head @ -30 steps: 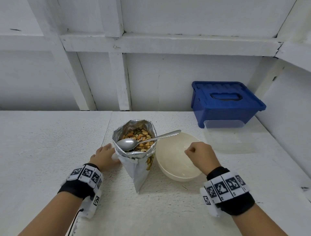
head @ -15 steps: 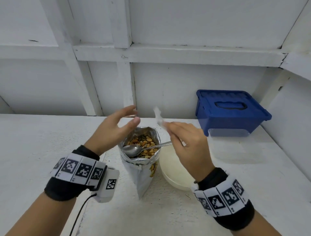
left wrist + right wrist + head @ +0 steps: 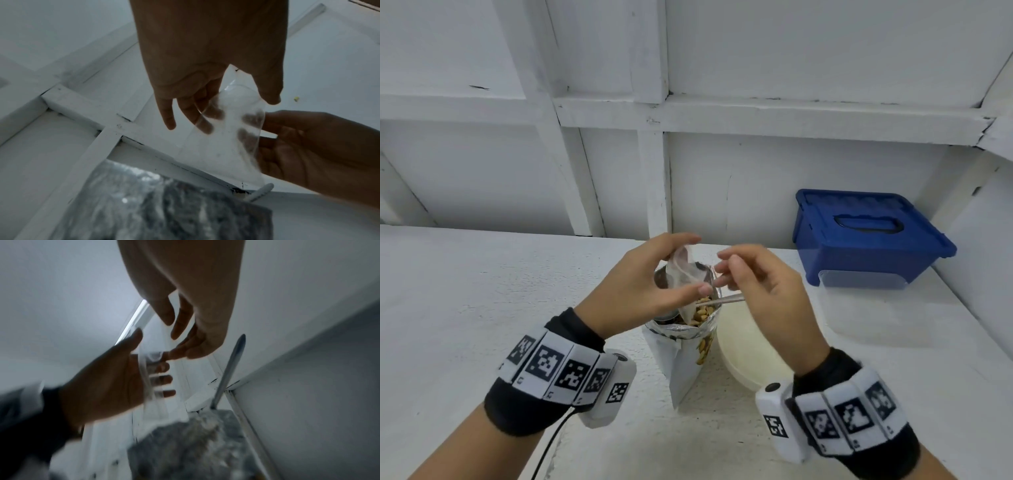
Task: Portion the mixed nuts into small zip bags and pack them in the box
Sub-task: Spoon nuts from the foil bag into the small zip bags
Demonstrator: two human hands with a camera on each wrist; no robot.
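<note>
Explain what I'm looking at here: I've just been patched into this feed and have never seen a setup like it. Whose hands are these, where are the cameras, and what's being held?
No machine here: a person works with bare hands, wearing a patterned band and a small camera on each wrist. The wide picture comes from a head camera looking down; the two dim ones look along each hand from the wrists.

On the white table stand a foil bag of mixed nuts with a spoon in it, a cream bowl and a blue-lidded box.

The left hand holds a small clear zip bag above the nuts. The right hand has its fingers at the bag's edge, probably to open it. The bag looks empty.
</note>
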